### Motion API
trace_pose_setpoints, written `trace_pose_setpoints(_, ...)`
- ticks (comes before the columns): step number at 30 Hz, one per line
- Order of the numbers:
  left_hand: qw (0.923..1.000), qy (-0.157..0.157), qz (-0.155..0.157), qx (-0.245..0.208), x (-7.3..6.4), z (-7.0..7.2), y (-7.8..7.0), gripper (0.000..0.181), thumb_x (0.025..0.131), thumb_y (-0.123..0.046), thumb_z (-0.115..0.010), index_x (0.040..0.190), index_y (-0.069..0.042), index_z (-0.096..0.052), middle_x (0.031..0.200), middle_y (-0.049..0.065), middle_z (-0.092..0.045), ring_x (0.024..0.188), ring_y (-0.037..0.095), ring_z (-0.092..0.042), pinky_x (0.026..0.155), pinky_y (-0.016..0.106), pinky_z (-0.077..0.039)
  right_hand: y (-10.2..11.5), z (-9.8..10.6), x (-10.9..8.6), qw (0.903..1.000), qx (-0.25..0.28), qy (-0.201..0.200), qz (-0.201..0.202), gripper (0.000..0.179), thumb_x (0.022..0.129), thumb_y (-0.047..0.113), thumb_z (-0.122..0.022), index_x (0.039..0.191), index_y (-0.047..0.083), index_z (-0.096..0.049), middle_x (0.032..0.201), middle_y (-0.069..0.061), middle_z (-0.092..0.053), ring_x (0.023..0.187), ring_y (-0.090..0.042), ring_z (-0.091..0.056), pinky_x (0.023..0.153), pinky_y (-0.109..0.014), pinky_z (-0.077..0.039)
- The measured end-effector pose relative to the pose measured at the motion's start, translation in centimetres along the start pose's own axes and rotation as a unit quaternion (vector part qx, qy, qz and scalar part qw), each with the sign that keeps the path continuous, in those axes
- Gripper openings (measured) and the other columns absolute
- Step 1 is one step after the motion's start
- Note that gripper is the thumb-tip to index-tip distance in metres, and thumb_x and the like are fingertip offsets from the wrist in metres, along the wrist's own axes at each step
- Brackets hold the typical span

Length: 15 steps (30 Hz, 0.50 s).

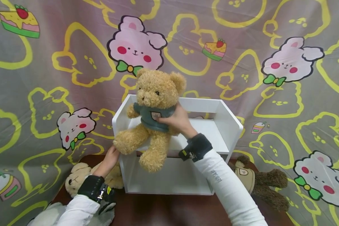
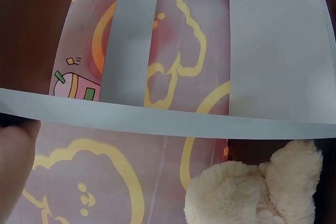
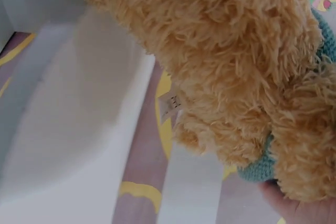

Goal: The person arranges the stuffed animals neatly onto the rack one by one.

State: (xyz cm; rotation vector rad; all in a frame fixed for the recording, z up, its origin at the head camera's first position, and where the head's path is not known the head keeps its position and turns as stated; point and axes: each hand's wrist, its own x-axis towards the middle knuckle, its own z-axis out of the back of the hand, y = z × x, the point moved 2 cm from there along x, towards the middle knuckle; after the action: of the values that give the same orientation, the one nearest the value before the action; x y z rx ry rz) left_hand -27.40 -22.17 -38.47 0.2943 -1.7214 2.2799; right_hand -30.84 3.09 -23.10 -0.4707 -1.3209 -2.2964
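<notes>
A curly tan teddy bear (image 1: 158, 91) in a teal knitted top is held upright over a small white shelf unit (image 1: 172, 180). My right hand (image 1: 178, 121) grips its torso from the side, thumb across the front of the top. In the right wrist view, the bear's fur (image 3: 220, 45) fills much of the picture, with part of the hand (image 3: 296, 203) beneath it. My left hand (image 1: 110, 160) touches the unit's left side. The bear's foot hides its fingertips in the head view. In the left wrist view, this hand (image 2: 16, 163) lies against the panel edge (image 2: 173, 121).
A cream plush toy (image 1: 77, 179) lies left of the unit, with a grey-and-white plush (image 1: 49, 215) nearer. Right of it lies a dark brown plush bear (image 1: 268, 182) in a beige top. A brown surface (image 1: 164, 210) carries them, and a patterned curtain (image 1: 192, 34) hangs behind.
</notes>
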Motion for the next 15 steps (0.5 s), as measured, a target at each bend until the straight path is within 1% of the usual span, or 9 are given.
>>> trace_pose_setpoints(3, 1.0000, -0.006, 0.000, 0.001, -0.2, 0.0, -0.1, 0.043, 0.099, -0.009, -0.030, 0.135, 0.014, -0.025, 0.137, 0.034, -0.027, 0.126, 0.043, -0.026, 0.103, 0.052, -0.022, 0.3, 0.0, 0.4, 0.9999, 0.008, 0.005, 0.013, 0.085, 0.059, 0.014, -0.084, 0.130, 0.006, -0.039, 0.124, -0.012, -0.051, 0.115, -0.026, -0.047, 0.098, -0.037, -0.036)
trace_pose_setpoints(5, 0.9999, -0.009, -0.004, 0.004, -0.3, 0.1, -0.1, 0.043, 0.099, -0.008, -0.031, 0.135, 0.015, -0.025, 0.136, 0.035, -0.027, 0.126, 0.043, -0.026, 0.102, 0.051, -0.022, 0.4, -0.1, 0.7, 0.9998, 0.012, 0.010, 0.016, 0.083, 0.059, 0.017, -0.084, 0.129, 0.007, -0.041, 0.123, -0.011, -0.052, 0.114, -0.024, -0.047, 0.098, -0.036, -0.037)
trace_pose_setpoints(10, 0.9998, -0.010, -0.013, -0.005, -0.2, 0.1, -0.2, 0.042, 0.097, -0.004, -0.030, 0.134, 0.016, -0.026, 0.136, 0.036, -0.027, 0.126, 0.044, -0.026, 0.103, 0.051, -0.022, 0.3, -0.4, 1.3, 0.9992, 0.029, 0.023, 0.013, 0.077, 0.061, 0.020, -0.083, 0.126, 0.008, -0.044, 0.120, -0.009, -0.054, 0.112, -0.022, -0.050, 0.094, -0.034, -0.040)
trace_pose_setpoints(13, 0.9999, -0.007, -0.006, -0.008, -0.2, 0.1, -0.1, 0.042, 0.097, -0.003, -0.029, 0.135, 0.015, -0.024, 0.137, 0.035, -0.026, 0.127, 0.043, -0.025, 0.104, 0.052, -0.021, 0.3, -0.4, 1.6, 0.9990, 0.035, 0.026, 0.012, 0.075, 0.062, 0.019, -0.083, 0.126, 0.007, -0.045, 0.120, -0.010, -0.054, 0.111, -0.023, -0.050, 0.094, -0.034, -0.040)
trace_pose_setpoints(15, 0.9999, -0.012, -0.004, -0.001, -0.1, 0.1, -0.1, 0.042, 0.097, -0.002, -0.029, 0.134, 0.016, -0.025, 0.136, 0.035, -0.027, 0.126, 0.044, -0.026, 0.103, 0.052, -0.022, 0.3, -0.3, 1.7, 0.9990, 0.034, 0.025, 0.011, 0.076, 0.062, 0.018, -0.083, 0.126, 0.006, -0.044, 0.121, -0.011, -0.054, 0.112, -0.024, -0.050, 0.095, -0.034, -0.040)
